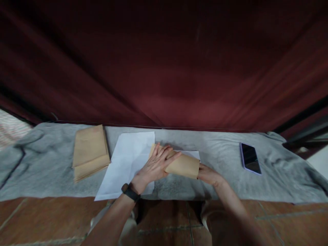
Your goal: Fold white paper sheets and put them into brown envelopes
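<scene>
A brown paper bag lies slanted over the grey cloth, in front of me. My left hand, with a dark watch on its wrist, rests across the bag's left part, fingers stretched out and spread over the paper. My right hand reaches into the bag's open right end. Its fingers are hidden inside, so whether they hold anything does not show. White paper sheets lie under and left of my left hand, and a corner of white paper shows behind the bag.
A stack of flat brown paper bags lies at the left. To the right is a phone in a purple case. The grey cloth covers a narrow bench before a dark red curtain. Below are floor tiles.
</scene>
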`<state>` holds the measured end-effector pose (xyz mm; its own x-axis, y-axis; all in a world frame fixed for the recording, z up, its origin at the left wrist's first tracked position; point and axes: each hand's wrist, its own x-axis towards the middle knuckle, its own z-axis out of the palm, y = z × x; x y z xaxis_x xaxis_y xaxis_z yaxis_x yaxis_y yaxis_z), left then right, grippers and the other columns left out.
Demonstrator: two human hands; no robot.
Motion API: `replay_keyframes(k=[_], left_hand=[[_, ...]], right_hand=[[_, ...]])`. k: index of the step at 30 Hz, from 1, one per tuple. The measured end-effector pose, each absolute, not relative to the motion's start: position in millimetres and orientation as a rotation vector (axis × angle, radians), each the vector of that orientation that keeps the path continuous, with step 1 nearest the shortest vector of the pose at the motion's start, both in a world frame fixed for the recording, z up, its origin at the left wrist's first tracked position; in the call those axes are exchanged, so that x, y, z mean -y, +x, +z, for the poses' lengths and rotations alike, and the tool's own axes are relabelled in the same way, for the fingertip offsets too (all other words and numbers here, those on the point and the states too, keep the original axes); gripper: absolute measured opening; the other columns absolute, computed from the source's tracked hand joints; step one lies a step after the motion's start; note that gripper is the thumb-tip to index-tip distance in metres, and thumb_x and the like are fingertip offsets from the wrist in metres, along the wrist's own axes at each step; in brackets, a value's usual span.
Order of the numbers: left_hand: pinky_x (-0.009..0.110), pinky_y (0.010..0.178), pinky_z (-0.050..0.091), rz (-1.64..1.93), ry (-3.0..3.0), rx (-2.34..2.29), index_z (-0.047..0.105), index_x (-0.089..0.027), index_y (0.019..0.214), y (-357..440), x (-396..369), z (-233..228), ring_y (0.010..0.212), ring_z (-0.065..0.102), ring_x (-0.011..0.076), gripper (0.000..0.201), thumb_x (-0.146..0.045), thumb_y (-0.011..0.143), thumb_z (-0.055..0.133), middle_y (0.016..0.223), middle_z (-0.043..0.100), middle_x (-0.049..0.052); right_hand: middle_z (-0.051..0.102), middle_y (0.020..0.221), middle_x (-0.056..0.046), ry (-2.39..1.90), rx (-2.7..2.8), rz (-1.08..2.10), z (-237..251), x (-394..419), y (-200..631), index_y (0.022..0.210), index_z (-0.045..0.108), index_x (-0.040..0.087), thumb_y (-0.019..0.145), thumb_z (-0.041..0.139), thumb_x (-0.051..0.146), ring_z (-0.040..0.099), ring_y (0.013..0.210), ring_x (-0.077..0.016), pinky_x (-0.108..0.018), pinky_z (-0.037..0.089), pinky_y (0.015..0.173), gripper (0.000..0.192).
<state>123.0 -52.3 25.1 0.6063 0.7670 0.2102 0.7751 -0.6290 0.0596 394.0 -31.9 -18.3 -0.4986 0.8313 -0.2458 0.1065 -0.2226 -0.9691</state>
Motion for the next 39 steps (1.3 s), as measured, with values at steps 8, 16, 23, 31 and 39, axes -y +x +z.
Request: replay_keyframes(k=[8, 16, 23, 31, 39], left_hand=[[0.055, 0.124, 0.021, -0.317, -2.752, 1.426, 0.017, -0.031, 0.164, 107, 60, 36, 0.138, 0.043, 0.0317, 0.101, -0.022, 0.079, 0.071, 0.146, 0.05, 0.011], [0.05, 0.115, 0.032, -0.31, -2.731, 1.432, 0.022, -0.031, 0.163, 91, 60, 35, 0.131, 0.047, 0.0326, 0.099, -0.028, 0.079, 0.074, 0.143, 0.052, 0.012], [0.048, 0.111, 0.038, -0.361, -2.555, 1.622, 0.02, -0.026, 0.164, 46, 56, 34, 0.123, 0.054, 0.0328, 0.094, -0.032, 0.084, 0.069, 0.133, 0.058, 0.013], [0.056, 0.121, 0.024, -0.212, -2.432, 1.995, 0.015, -0.028, 0.164, -20, 61, 8, 0.135, 0.053, 0.0335, 0.097, -0.052, 0.085, 0.065, 0.141, 0.059, 0.013], [0.056, 0.121, 0.022, -0.088, -2.373, 2.159, 0.018, -0.03, 0.164, -38, 61, 3, 0.139, 0.05, 0.0335, 0.093, -0.05, 0.084, 0.063, 0.15, 0.054, 0.011]], right_hand=[[0.076, 0.11, -0.008, -1.02, 1.244, 1.989, 8, 31, 391, 0.119, 0.073, 0.026, 0.071, 0.085, 0.047, 0.069, 0.107, -0.0283, -0.038, 0.054, 0.084, 0.054], [0.075, 0.117, -0.008, -1.002, 1.211, 1.974, 7, 30, 379, 0.12, 0.073, 0.028, 0.073, 0.084, 0.052, 0.069, 0.112, -0.028, -0.041, 0.056, 0.092, 0.055], [0.067, 0.137, -0.006, -1.185, 1.415, 1.615, -17, 7, 387, 0.137, 0.063, 0.029, 0.085, 0.074, 0.038, 0.068, 0.113, -0.0235, -0.043, 0.057, 0.099, 0.054], [0.064, 0.141, -0.012, -1.408, 2.186, 0.609, -41, 4, 395, 0.139, 0.062, 0.021, 0.099, 0.051, 0.029, 0.061, 0.13, -0.0251, -0.044, 0.047, 0.114, 0.043], [0.029, 0.168, -0.011, -1.641, 2.509, 0.153, -53, 25, 384, 0.159, 0.039, 0.022, 0.107, 0.038, 0.047, 0.029, 0.155, -0.0271, -0.048, 0.021, 0.128, 0.058]])
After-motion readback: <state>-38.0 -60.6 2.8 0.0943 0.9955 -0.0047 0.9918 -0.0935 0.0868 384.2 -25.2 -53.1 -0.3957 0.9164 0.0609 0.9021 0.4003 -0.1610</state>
